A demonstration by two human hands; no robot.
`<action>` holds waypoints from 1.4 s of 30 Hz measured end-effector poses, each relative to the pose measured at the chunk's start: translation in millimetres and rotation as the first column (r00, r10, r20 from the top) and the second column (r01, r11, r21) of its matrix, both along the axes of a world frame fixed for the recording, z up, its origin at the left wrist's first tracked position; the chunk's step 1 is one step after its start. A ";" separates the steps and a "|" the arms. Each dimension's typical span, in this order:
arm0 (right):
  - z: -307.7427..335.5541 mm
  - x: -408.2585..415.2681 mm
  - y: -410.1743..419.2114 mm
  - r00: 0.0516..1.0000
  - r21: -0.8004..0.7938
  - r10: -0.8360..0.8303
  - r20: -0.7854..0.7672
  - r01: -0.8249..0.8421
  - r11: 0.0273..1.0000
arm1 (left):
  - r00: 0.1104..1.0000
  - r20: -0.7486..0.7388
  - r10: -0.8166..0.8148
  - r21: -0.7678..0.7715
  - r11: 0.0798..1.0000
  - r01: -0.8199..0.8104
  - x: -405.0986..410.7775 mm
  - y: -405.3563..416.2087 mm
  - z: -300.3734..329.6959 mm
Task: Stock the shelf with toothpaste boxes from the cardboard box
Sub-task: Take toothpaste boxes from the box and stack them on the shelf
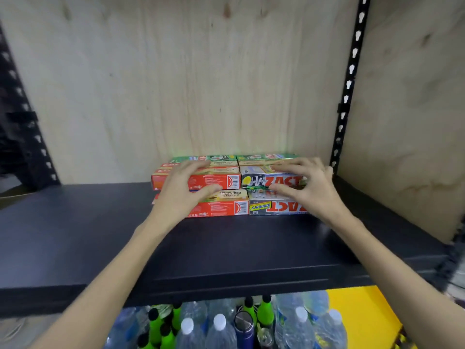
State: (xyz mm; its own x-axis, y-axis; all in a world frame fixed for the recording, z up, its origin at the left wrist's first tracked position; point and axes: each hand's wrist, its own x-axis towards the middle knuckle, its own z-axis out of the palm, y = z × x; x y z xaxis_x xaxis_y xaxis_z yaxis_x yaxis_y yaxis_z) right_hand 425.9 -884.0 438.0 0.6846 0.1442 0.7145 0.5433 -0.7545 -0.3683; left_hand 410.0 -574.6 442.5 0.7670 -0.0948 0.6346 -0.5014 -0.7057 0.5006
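Several toothpaste boxes are stacked at the back right of the dark shelf (pixel 100 235), against the plywood back wall. Red boxes (pixel 216 182) form the left column, and silver Zact boxes (pixel 276 207) form the right one. Green boxes (pixel 264 156) lie behind them. My left hand (pixel 186 190) rests with spread fingers on the red boxes' left end, thumb along the front. My right hand (pixel 307 187) lies over the upper silver box (pixel 259 180), fingers curled around its right end. The cardboard box is out of view.
A black slotted upright (pixel 348 84) runs up the right side, and a second one stands at the far left (pixel 25 127). Below the shelf stand clear water bottles (pixel 219 328), green bottles (pixel 161 328) and a dark flask (pixel 244 326). A yellow surface (pixel 364 313) shows lower right.
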 end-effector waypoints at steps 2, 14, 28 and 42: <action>-4.2 -22.8 8.1 0.998 0.096 0.061 0.006 -0.061 0.994 | 1.000 -0.007 -0.007 -0.052 0.999 0.006 -26.8 -7.2 -5.1; -151.4 -250.8 107.3 0.958 0.540 0.272 -0.090 -0.182 0.821 | 0.985 0.102 0.142 -0.232 0.966 -0.115 -239.6 -8.0 -176.0; -512.6 -326.6 151.2 0.553 0.179 0.012 -0.833 0.250 0.952 | 0.455 -0.770 0.447 0.227 0.859 -0.460 -333.9 84.4 -496.6; -624.2 -331.4 139.2 0.394 -0.107 -0.233 -0.889 0.316 0.943 | 0.110 -0.790 0.603 0.530 0.762 -0.373 -346.4 117.1 -604.4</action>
